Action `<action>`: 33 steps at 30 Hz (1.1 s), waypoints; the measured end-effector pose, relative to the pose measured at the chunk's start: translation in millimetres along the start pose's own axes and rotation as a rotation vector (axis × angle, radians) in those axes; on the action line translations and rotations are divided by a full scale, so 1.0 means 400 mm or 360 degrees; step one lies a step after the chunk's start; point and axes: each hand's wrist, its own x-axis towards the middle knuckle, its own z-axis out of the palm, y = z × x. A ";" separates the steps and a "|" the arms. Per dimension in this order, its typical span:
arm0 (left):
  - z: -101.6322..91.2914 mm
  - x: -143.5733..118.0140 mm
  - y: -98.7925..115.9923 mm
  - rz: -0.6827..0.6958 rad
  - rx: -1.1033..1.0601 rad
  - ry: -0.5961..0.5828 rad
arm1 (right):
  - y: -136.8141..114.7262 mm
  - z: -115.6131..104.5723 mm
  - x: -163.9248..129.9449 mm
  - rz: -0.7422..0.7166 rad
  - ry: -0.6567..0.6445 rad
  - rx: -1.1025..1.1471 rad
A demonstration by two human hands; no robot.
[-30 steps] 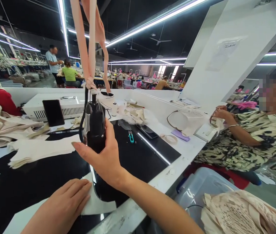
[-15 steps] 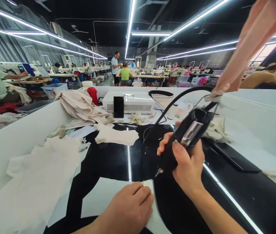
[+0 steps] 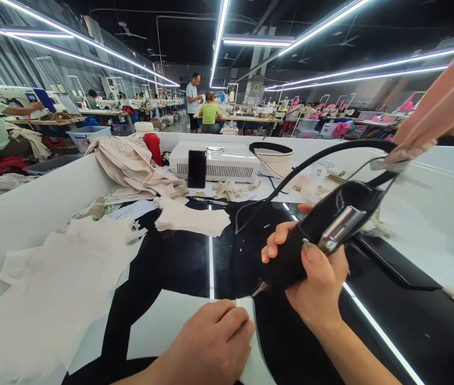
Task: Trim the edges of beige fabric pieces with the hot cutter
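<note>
In the head view my right hand (image 3: 320, 289) is closed round a black corded handheld tool (image 3: 285, 262) with a pointed metal tip. The tip points down and left, at the top corner of a pale strip of fabric (image 3: 253, 326); whether it touches cannot be told. My left hand (image 3: 214, 342) presses on that strip with fingers curled and held together. Under the hand lies a flat white sheet (image 3: 158, 321) on the glossy black tabletop (image 3: 186, 267). A pink cloth strip (image 3: 431, 120) is tied at the tool's upper end, beside its black cord (image 3: 318, 152).
Left lie white fabric pieces (image 3: 54, 289) and a beige cloth pile (image 3: 126, 166). Ahead are stacked cut pieces (image 3: 194, 220), a phone (image 3: 197, 168), a white vented box (image 3: 230, 163) and a red cone (image 3: 152, 148). A black flat case (image 3: 399, 264) lies right. People sit and stand beyond the low white wall.
My right hand has shifted slightly right and the tool leans over more, its tip now nearer the strip's corner. My left hand has stayed on the strip. The view has shifted slightly.
</note>
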 end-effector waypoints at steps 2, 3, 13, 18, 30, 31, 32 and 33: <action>-0.004 0.004 -0.002 -0.0001 -0.0007 0.0007 | -0.004 0.003 -0.001 0.0024 0.0009 0.0029; -0.006 0.005 -0.003 0.0001 -0.0013 0.0006 | -0.006 0.005 -0.002 0.0031 0.0013 0.0046; -0.013 0.002 -0.005 -0.0016 -0.0045 -0.0147 | -0.011 0.006 -0.004 0.0027 0.0021 0.0058; -0.015 0.004 -0.005 -0.0027 -0.0097 -0.0096 | -0.025 -0.010 -0.005 0.0032 0.0068 0.0026; -0.012 -0.003 -0.003 -0.0055 -0.0103 -0.0191 | -0.016 0.010 -0.010 0.0013 0.0082 0.0035; -0.013 -0.002 -0.002 -0.0059 -0.0101 -0.0191 | -0.014 0.010 -0.011 0.0012 0.0076 0.0034; -0.013 -0.001 -0.002 -0.0071 -0.0104 -0.0183 | -0.013 0.010 -0.011 0.0013 0.0068 0.0036; -0.014 0.000 -0.001 -0.0082 -0.0111 -0.0168 | -0.012 0.009 -0.012 0.0014 0.0060 0.0041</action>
